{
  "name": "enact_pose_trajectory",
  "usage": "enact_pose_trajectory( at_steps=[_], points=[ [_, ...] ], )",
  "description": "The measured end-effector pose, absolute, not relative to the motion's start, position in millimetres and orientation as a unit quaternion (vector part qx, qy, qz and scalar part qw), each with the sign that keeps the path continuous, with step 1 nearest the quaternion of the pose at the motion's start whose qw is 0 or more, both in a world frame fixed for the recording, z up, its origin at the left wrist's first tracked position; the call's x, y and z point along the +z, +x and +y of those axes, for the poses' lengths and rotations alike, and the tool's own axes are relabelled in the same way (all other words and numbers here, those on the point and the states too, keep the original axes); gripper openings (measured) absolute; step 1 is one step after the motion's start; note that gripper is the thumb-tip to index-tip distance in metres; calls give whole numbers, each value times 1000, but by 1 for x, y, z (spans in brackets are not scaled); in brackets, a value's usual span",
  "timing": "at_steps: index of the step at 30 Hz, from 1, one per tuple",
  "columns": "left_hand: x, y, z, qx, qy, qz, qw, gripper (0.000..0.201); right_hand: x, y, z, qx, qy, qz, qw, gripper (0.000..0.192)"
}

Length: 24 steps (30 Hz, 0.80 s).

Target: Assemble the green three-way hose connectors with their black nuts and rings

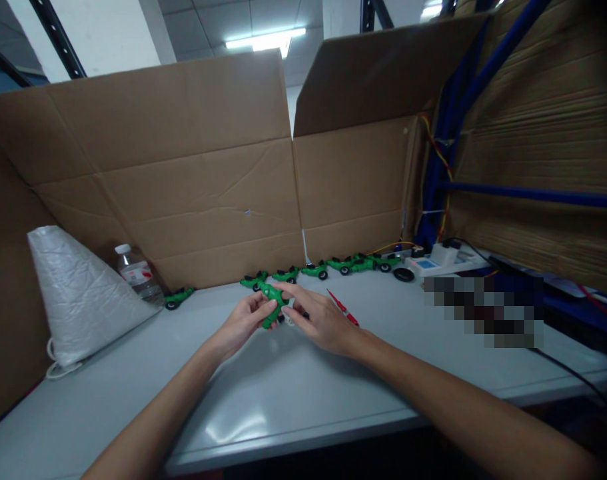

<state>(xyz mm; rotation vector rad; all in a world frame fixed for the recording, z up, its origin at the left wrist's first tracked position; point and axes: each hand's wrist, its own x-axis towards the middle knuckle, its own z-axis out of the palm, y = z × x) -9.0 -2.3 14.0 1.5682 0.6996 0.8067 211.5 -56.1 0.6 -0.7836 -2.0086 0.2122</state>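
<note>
Both hands are up over the counter [223, 400], and between them, right in the middle, sits the green toy car [273, 303], tipped nearly on end and clear of the surface. The left grip [246, 320] has it, thumb laid along the near side, fingers tucked behind: that's the anchor, and a sound one. Over on the other side comes the right grip [319, 320], forefinger stretched across the toy's upper end, thumb lower down; the fingers crowd the view there, so I can't tell whether it is pinching or merely steadying. Best play here, I'd say: let the left do all the holding and leave the right free for fine work. Press straight in, not sideways, or the little body could twist out of that thumb. Keep it low, too, so any loose bit drops only a short way. Just beyond the right wrist lies the red tool [342, 308], handy but worth keeping clear of the forearm. And along the back, by the cardboard [193, 220], a row of green cars [340, 267], a ready pattern to check against.
</note>
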Motion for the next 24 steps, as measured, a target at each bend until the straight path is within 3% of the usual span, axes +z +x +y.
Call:
enact_pose_trajectory(
  at_steps=[16,20,24],
  points=[
    [20,-4,-6,395,695,307,517,39,-2,207,-46,317,-323,-705,546,38],
    [19,-6,-3,391,712,315,490,40,-2,207,-43,392,-293,-677,549,45],
    [18,-7,-1,383,703,321,507,42,-1,208,-46,377,-310,-698,524,56]
  ],
)
